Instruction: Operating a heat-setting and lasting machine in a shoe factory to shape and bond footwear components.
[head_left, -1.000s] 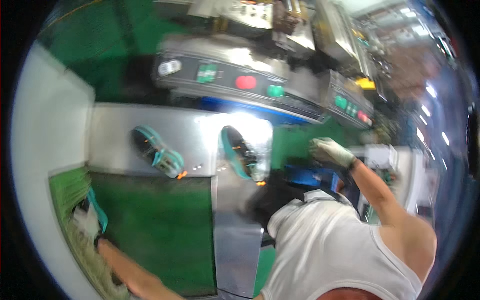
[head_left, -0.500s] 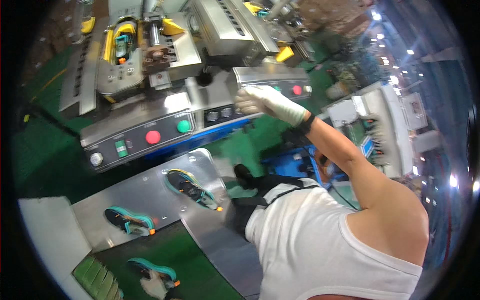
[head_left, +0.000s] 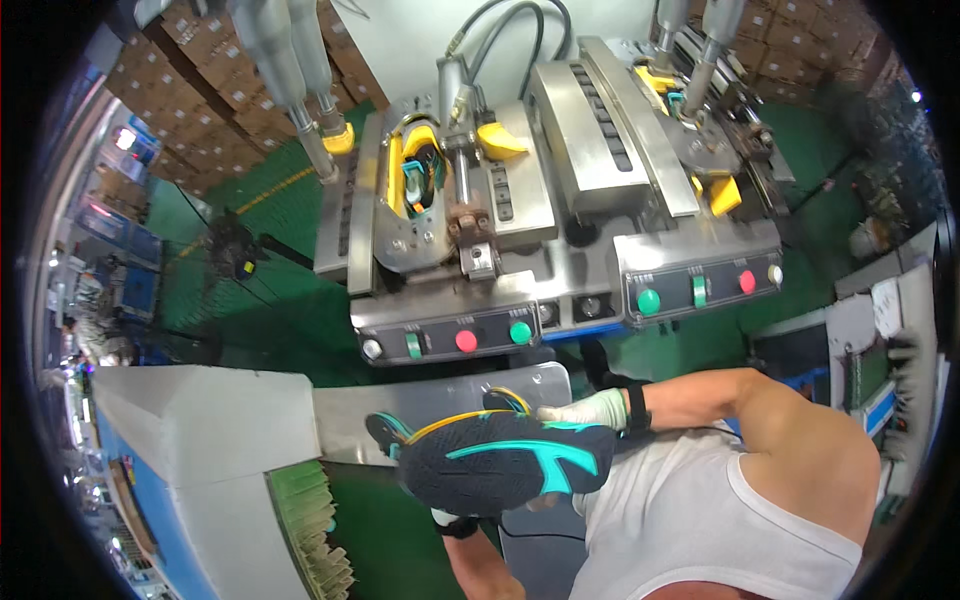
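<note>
A sports shoe (head_left: 500,470) with a black and teal sole is held up in front of me, its sole facing upward. My right hand (head_left: 592,408), in a white glove, is closed at the shoe's far right edge, its fingertips partly hidden. My left hand (head_left: 443,517), also gloved, comes from below and lies mostly behind the shoe; its fingers are hidden. Beyond it, parts of two more shoes show: one dark and teal shoe (head_left: 383,430) at the left, and a shoe with a yellow edge (head_left: 508,400). Both rest on a metal shelf (head_left: 350,410).
Ahead stands a metal pressing machine (head_left: 590,180) with yellow pads; another shoe (head_left: 422,175) sits in its left station. Two control panels (head_left: 440,335) with red and green buttons face me. At left is a white box-like housing (head_left: 210,415) with green strips (head_left: 305,500) hanging beside it.
The view has swung to face the machine squarely. My right hand has come down from near the right panel to the shoe, and the shoe in my left hand has been raised.
</note>
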